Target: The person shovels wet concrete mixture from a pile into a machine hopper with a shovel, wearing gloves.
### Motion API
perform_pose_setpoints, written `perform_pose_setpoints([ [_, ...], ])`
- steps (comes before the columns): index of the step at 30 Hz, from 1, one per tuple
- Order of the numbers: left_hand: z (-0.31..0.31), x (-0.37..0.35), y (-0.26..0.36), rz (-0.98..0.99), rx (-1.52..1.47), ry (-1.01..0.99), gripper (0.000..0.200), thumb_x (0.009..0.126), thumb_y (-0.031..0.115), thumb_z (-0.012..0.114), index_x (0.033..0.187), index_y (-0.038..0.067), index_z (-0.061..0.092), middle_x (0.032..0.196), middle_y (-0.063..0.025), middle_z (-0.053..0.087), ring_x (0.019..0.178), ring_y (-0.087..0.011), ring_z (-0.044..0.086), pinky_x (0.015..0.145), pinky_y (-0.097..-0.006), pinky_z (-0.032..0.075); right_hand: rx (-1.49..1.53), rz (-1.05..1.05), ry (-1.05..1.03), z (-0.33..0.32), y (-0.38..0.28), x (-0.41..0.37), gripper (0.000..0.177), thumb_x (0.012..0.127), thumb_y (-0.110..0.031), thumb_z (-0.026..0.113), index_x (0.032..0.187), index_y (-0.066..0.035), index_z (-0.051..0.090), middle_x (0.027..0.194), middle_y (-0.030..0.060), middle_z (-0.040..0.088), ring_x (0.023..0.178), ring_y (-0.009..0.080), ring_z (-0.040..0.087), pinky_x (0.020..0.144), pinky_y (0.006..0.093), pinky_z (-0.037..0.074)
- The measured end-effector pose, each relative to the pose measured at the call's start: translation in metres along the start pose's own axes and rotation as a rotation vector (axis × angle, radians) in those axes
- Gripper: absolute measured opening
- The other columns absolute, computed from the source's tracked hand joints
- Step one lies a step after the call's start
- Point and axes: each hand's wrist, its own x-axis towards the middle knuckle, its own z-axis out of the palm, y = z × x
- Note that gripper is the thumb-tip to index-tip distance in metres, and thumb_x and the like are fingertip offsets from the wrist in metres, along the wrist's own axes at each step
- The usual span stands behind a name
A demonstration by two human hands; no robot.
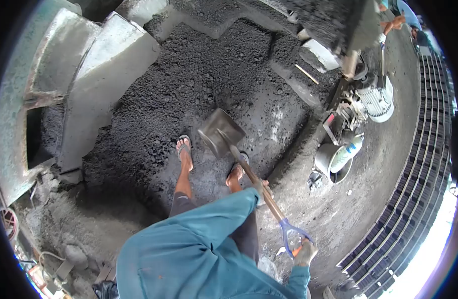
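Observation:
A shovel (pixel 222 133) slants across the middle of the view, its square metal blade just above the floor between my two sandalled feet. My left hand (pixel 262 192), partly behind the teal sleeve, is wrapped round the wooden shaft (pixel 273 206). At the upper end, my right hand (pixel 304 252) grips the blue D-shaped handle (pixel 287 230); a light glove covers it, with orange at the fingers. Little shows on the blade besides a grey film. Dark crumbly material (pixel 189 74) lies heaped beyond my feet and to their left.
Concrete slabs (pixel 109 74) stand at left. On the right ledge are a motor (pixel 376 102) and a bucket (pixel 331 160) with a plastic bottle (pixel 349 152) in it. Stacked dark blocks (pixel 403 199) line the far right. Another person's hand (pixel 396 22) shows at top right.

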Motion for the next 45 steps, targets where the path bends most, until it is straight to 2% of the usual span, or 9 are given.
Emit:
perform_pose_setpoints([
  [4,-0.004,0.051,0.056,0.012,0.008,0.049,0.019,0.101,0.032,0.045,0.1,0.015,0.054,0.067,-0.0105,0.051,0.056,-0.03,0.057,0.057,-0.0562,0.051,-0.005,-0.025,-0.027,0.053,0.029,0.04,0.012,0.08,0.003,0.059,0.09,0.002,0.066,0.08,0.0037,0.06,0.068,0.0181,0.059,0.053,0.0327,0.05],
  [8,-0.059,0.047,0.282,0.346,0.014,-0.077,0.03,0.101,0.033,0.044,0.086,0.008,0.051,0.065,-0.016,0.054,0.047,-0.0343,0.05,0.052,-0.0521,0.049,-0.072,0.061,-0.409,0.257,0.046,0.042,0.016,0.08,-0.006,0.064,0.094,-0.001,0.07,0.081,0.0013,0.061,0.072,0.0164,0.061,0.06,0.0333,0.05],
  [10,-0.052,-0.039,0.388,0.232,-0.037,-0.095,0.011,0.093,0.016,0.053,0.089,0.008,0.049,0.062,-0.011,0.05,0.05,-0.0296,0.049,0.054,-0.0503,0.05,-0.203,-0.475,-0.403,0.371,0.043,0.012,0.012,0.077,0.0,0.059,0.088,0.001,0.065,0.073,0.0058,0.062,0.06,0.0178,0.06,0.053,0.0322,0.049],
  [12,-0.069,0.003,0.425,0.43,-0.109,0.014,0.017,0.097,0.023,0.05,0.085,0.012,0.047,0.062,-0.0048,0.047,0.055,-0.0246,0.05,0.055,-0.0491,0.05,0.066,-0.091,-0.514,0.409,0.044,0.03,0.017,0.076,0.003,0.057,0.091,0.001,0.064,0.075,0.0084,0.064,0.059,0.0175,0.06,0.051,0.0331,0.049],
  [25,-0.141,-0.041,0.304,0.542,0.087,0.314,0.035,0.101,0.041,0.051,0.081,0.013,0.047,0.069,-0.0044,0.045,0.05,-0.0221,0.043,0.051,-0.0422,0.044,0.295,0.308,-0.423,0.277,0.155,0.004,0.02,0.078,0.005,0.054,0.097,0.002,0.061,0.071,0.012,0.06,0.048,0.0234,0.058,0.044,0.0407,0.051],
  [32,-0.283,-0.043,0.274,0.575,0.335,0.245,0.022,0.101,0.031,0.051,0.106,0.011,0.059,0.087,-0.0048,0.057,0.079,-0.0205,0.059,0.071,-0.0422,0.049,0.33,0.471,-0.443,0.165,0.222,-0.063,0.008,0.086,-0.01,0.066,0.082,-0.005,0.062,0.071,0.0115,0.06,0.056,0.0278,0.059,0.052,0.0489,0.053],
  [37,-0.076,-0.295,0.166,0.658,0.27,0.103,0.022,0.1,0.031,0.049,0.085,0.015,0.049,0.076,-0.005,0.049,0.065,-0.0261,0.051,0.064,-0.0477,0.049,0.602,0.368,-0.686,0.13,0.204,-0.097,0.005,0.078,-0.005,0.062,0.076,-0.003,0.057,0.06,0.0108,0.051,0.048,0.0274,0.053,0.052,0.0494,0.054],
  [43,0.122,-0.421,0.149,0.654,0.594,-0.41,0.014,0.095,0.022,0.059,0.093,0.017,0.046,0.079,-0.0004,0.044,0.067,-0.0204,0.047,0.072,-0.0451,0.048,0.824,-0.045,-0.398,0.154,0.048,-0.147,0.025,0.079,-0.018,0.071,0.102,-0.01,0.066,0.073,0.0018,0.06,0.049,0.0159,0.054,0.039,0.0291,0.043],
  [45,0.191,-0.464,0.13,0.579,0.651,-0.59,0.022,0.094,0.021,0.061,0.086,0.018,0.041,0.075,0.0014,0.039,0.066,-0.0179,0.044,0.072,-0.0427,0.047,0.891,-0.367,-0.176,0.151,-0.002,-0.159,0.02,0.086,-0.026,0.066,0.075,-0.013,0.054,0.059,0.0036,0.052,0.041,0.0189,0.05,0.04,0.0348,0.043],
])
